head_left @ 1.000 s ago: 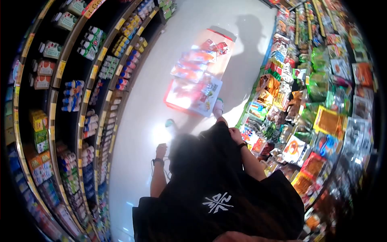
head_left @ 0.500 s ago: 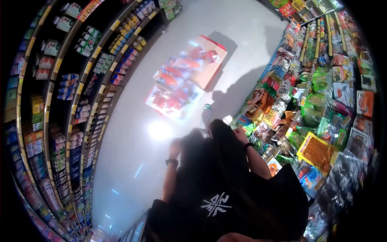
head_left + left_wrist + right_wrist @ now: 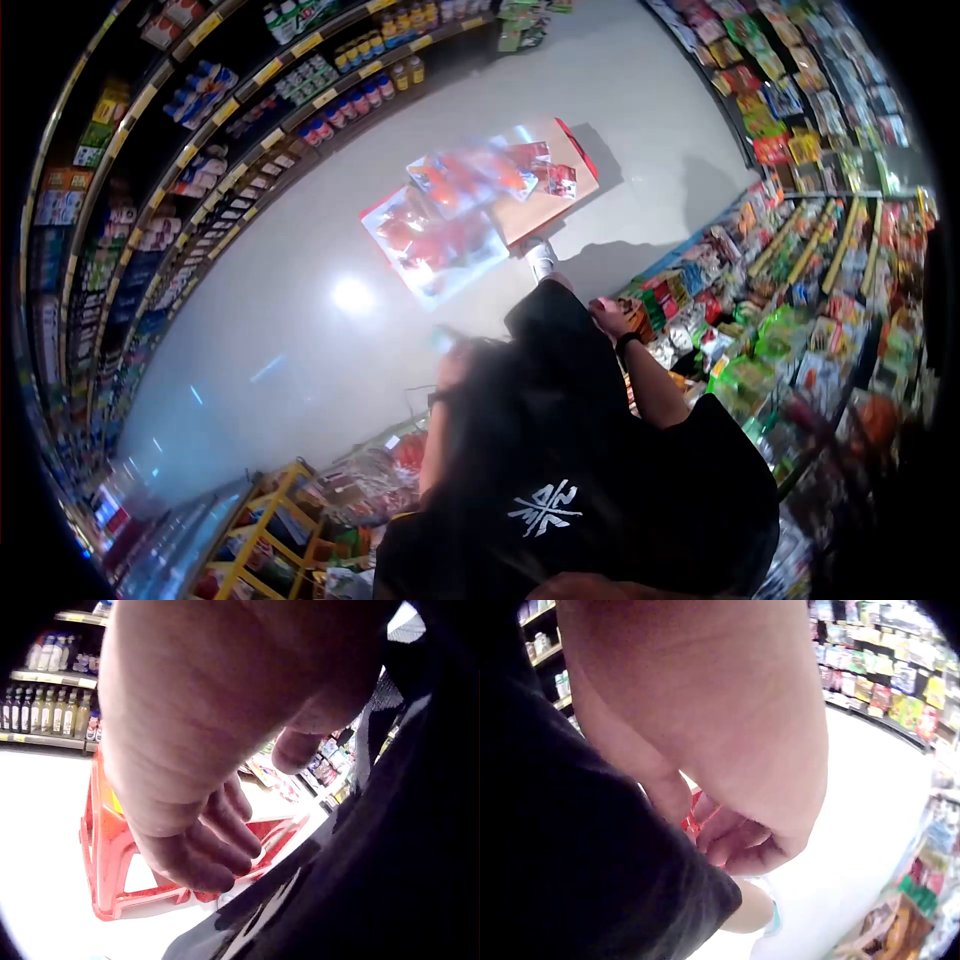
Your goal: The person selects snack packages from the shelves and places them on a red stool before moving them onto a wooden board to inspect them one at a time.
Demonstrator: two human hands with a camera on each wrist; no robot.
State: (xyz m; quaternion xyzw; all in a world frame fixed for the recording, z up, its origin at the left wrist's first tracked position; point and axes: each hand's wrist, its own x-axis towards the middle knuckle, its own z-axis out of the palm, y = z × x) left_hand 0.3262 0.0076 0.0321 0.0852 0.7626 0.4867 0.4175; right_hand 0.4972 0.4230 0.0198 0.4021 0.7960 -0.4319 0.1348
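My left hand (image 3: 452, 368), blurred in the head view, hangs beside the dark-clothed leg. In the left wrist view its fingers (image 3: 217, 847) are loosely bent with nothing between them, and a red plastic stand (image 3: 109, 862) shows beyond. The right hand (image 3: 608, 318) hangs at the other side of the body, nearest the packaged goods. Its fingers (image 3: 739, 844) curl loosely close to the dark cloth (image 3: 615, 847), with a bit of red visible behind them. Ahead on the floor, the low stand's tan top (image 3: 545, 208) carries several glossy clear packs (image 3: 470, 175) and small red packets (image 3: 562, 180).
Bottle-filled shelves (image 3: 270, 75) curve along the left. Bagged goods (image 3: 780, 340) line the right side, with another rack of packets (image 3: 780, 90) at the far right. A yellow-framed rack (image 3: 265, 530) stands at the lower left. Pale floor (image 3: 290, 300) runs between.
The head view has turned, so the left shelves tilt over and the yellow-framed rack has come into view at lower left. Both hands still hang beside the body.
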